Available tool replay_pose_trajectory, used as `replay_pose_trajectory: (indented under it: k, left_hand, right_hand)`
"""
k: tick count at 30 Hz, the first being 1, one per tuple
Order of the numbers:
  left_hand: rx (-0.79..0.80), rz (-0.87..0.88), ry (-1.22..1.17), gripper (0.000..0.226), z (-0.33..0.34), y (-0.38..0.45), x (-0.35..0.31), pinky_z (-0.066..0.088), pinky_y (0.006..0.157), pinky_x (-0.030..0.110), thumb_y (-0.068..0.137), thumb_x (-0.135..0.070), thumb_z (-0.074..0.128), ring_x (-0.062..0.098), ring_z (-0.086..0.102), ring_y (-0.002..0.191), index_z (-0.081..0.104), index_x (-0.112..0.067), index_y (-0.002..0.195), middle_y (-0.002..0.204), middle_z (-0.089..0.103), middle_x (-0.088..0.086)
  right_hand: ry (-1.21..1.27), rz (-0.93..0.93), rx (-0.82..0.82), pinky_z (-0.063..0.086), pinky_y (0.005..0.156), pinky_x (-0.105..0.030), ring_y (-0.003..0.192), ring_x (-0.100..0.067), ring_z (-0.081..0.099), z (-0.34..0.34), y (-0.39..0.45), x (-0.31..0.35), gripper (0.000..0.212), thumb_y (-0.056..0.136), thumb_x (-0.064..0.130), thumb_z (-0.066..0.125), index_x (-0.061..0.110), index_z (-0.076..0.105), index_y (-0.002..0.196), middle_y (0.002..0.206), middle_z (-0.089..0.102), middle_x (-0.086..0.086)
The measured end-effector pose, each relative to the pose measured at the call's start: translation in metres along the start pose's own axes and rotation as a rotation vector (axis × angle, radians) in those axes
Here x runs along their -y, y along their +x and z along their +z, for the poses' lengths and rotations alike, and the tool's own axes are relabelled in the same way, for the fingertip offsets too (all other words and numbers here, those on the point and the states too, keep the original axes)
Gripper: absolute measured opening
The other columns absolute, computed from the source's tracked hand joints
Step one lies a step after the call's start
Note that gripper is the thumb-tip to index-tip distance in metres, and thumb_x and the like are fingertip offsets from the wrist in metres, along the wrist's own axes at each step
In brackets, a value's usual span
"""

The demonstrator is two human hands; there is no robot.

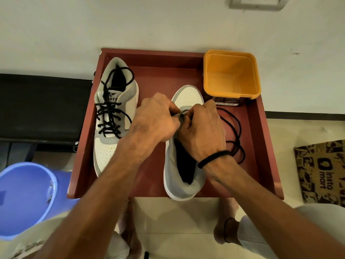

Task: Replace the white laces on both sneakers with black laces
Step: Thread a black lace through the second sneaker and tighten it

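Note:
Two grey-and-white sneakers lie in a red-brown wooden tray. The left sneaker points its toe toward me and is threaded with a black lace. The right sneaker points its toe away. My left hand and my right hand meet over its front eyelets, fingers curled and pinching at the eyelet area. A loose black lace trails from under my right hand and coils on the tray to the right. What lies between my fingertips is hidden.
An open orange square tub stands in the tray's far right corner. A blue plastic bucket sits on the floor at the left. A printed paper bag lies at the right. My bare feet are below the tray.

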State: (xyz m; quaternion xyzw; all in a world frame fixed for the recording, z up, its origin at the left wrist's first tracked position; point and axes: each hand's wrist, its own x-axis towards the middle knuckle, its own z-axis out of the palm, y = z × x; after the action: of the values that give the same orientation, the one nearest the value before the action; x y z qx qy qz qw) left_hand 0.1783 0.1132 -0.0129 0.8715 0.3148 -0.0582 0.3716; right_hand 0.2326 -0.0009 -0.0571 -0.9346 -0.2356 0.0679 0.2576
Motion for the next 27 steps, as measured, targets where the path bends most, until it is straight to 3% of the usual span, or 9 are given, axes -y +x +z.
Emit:
replay_pose_trajectory:
  k: [4, 7, 8, 11, 15, 19, 22, 27]
  left_hand:
    - [0.005, 0.018, -0.035, 0.011, -0.002, 0.002, 0.004, 0.062, 0.078, 0.031, 0.094, -0.03, 0.072, 0.011, 0.073, 0.081, 0.083, -0.031, 0.098, 0.086, 0.078, -0.007]
    - [-0.006, -0.013, -0.027, 0.028, -0.002, 0.007, 0.01, 0.048, 0.057, 0.024, 0.102, -0.036, 0.061, 0.011, 0.063, 0.061, 0.078, -0.028, 0.082, 0.07, 0.069, -0.004]
    - [-0.004, -0.025, -0.039, 0.027, -0.001, 0.009, 0.011, 0.047, 0.056, 0.023, 0.104, -0.033, 0.058, 0.011, 0.063, 0.061, 0.077, -0.03, 0.087, 0.074, 0.07, -0.003]
    - [-0.011, 0.001, -0.048, 0.02, 0.0, 0.01, 0.012, 0.061, 0.073, 0.03, 0.1, -0.023, 0.063, 0.017, 0.072, 0.081, 0.078, -0.034, 0.108, 0.1, 0.077, 0.0]
    - [-0.081, 0.031, 0.023, 0.012, 0.006, 0.01, 0.014, 0.062, 0.081, 0.035, 0.094, -0.027, 0.074, 0.019, 0.072, 0.089, 0.076, -0.033, 0.104, 0.1, 0.075, 0.0]
    - [-0.108, 0.082, 0.107, 0.005, 0.014, 0.013, 0.013, 0.06, 0.083, 0.039, 0.096, -0.029, 0.071, 0.022, 0.069, 0.09, 0.07, -0.029, 0.101, 0.097, 0.071, 0.0]
    - [-0.122, 0.159, 0.199, 0.009, 0.019, 0.014, 0.011, 0.06, 0.082, 0.045, 0.097, -0.026, 0.068, 0.025, 0.068, 0.088, 0.064, -0.025, 0.105, 0.098, 0.07, 0.003]
    - [-0.214, 0.194, 0.075, 0.005, 0.01, 0.012, 0.008, 0.058, 0.073, 0.039, 0.099, -0.016, 0.056, 0.023, 0.067, 0.079, 0.053, -0.02, 0.1, 0.091, 0.068, 0.001]
  right_hand:
    - [0.193, 0.014, 0.034, 0.05, 0.079, -0.03, 0.085, -0.016, 0.056, 0.003, 0.004, -0.008, 0.01, 0.094, 0.02, 0.06, 0.013, 0.064, 0.089, 0.1, 0.054, -0.006]
    - [0.291, 0.041, 0.059, 0.057, 0.083, -0.037, 0.086, -0.016, 0.065, 0.007, 0.009, -0.016, 0.012, 0.093, 0.023, 0.063, 0.021, 0.067, 0.082, 0.095, 0.065, -0.007]
    - [0.307, 0.061, 0.072, 0.058, 0.083, -0.037, 0.088, -0.016, 0.066, 0.006, 0.01, -0.016, 0.012, 0.094, 0.023, 0.064, 0.022, 0.069, 0.083, 0.096, 0.067, -0.007]
    - [0.335, 0.1, 0.076, 0.061, 0.078, -0.034, 0.084, -0.015, 0.07, 0.003, 0.011, -0.013, 0.012, 0.096, 0.023, 0.066, 0.023, 0.073, 0.086, 0.092, 0.071, -0.004]
    - [0.458, 0.164, 0.112, 0.056, 0.059, -0.019, 0.063, -0.006, 0.071, -0.006, 0.009, -0.009, 0.016, 0.097, 0.015, 0.068, 0.022, 0.074, 0.084, 0.072, 0.073, 0.004]
    - [0.345, 0.09, 0.149, 0.059, 0.072, -0.023, 0.078, -0.007, 0.071, -0.012, 0.012, -0.01, 0.012, 0.093, 0.013, 0.07, 0.02, 0.079, 0.091, 0.081, 0.074, 0.009]
    - [0.224, 0.032, 0.209, 0.058, 0.076, -0.024, 0.086, -0.011, 0.071, -0.017, 0.015, -0.009, 0.012, 0.088, 0.015, 0.072, 0.017, 0.08, 0.095, 0.089, 0.076, 0.003]
    - [0.005, -0.068, 0.227, 0.061, 0.075, -0.044, 0.089, -0.024, 0.068, -0.022, 0.015, -0.008, 0.021, 0.084, 0.032, 0.073, 0.02, 0.077, 0.1, 0.1, 0.069, -0.006]
